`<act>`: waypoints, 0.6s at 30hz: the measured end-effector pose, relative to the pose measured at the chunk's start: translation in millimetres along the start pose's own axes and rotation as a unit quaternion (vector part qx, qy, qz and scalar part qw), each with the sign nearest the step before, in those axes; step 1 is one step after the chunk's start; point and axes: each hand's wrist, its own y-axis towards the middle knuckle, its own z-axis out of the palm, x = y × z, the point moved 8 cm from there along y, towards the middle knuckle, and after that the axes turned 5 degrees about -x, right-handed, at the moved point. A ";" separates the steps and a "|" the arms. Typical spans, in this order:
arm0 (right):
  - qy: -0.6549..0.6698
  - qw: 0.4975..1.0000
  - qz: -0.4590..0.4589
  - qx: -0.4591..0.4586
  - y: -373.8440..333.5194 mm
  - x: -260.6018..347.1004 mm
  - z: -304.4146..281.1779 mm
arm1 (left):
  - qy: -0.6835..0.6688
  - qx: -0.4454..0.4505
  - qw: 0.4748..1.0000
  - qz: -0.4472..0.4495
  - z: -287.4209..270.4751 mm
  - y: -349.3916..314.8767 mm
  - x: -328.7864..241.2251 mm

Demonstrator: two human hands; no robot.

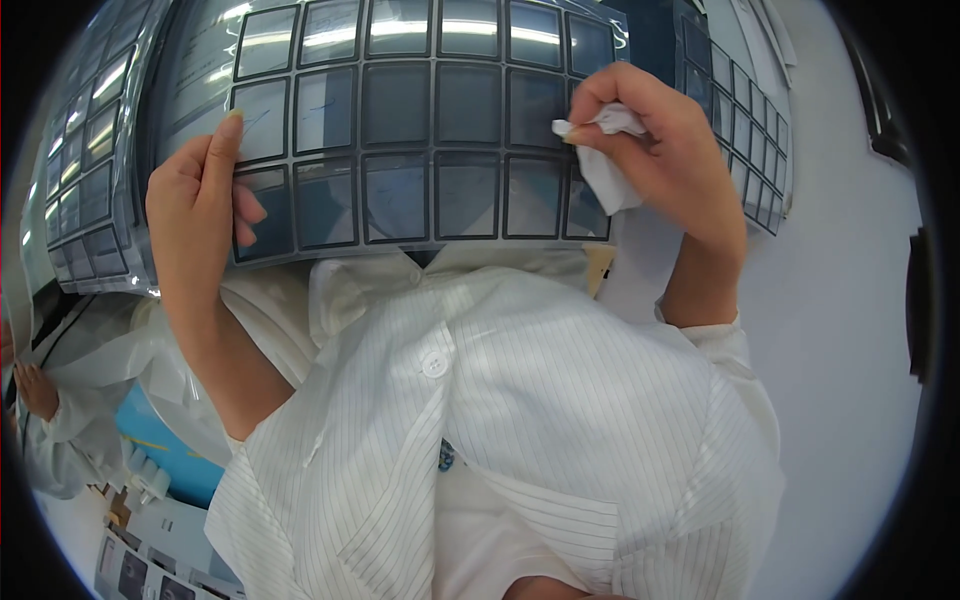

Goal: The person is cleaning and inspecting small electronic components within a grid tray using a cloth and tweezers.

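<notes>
Before me is a clear plastic tray (400, 158) with rows of dark-framed square compartments. Dark, glossy squares show through many of them. My left hand (200, 185) grips its left side, thumb on top and fingers curled at the compartment edge. At the right edge my right hand (655, 135) is closed in a pinch on a crumpled white wipe (612, 180). Part of the wipe hangs below the fingers, over the tray's right-hand compartments. Whether it presses on the surface I cannot tell.
Another gridded tray (95, 180) stands at the left, and a further gridded tray (745, 130) lies at the right on a pale surface (830, 330). At far left is another person's hand (37, 390), near a blue bin-like object (165, 440).
</notes>
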 end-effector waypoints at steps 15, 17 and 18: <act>-0.075 0.994 0.084 0.013 -25.9 -20.7 -43.4 | 0.003 -0.017 1.000 -0.013 -0.1 -2.2 -2.8; -0.061 0.996 0.065 -0.013 -25.7 -16.2 -35.0 | 0.001 -0.012 1.000 -0.015 -1.1 -0.8 2.4; -0.052 0.998 0.031 -0.031 -23.8 -10.6 -30.3 | -0.001 -0.009 1.000 -0.018 -0.7 0.1 4.0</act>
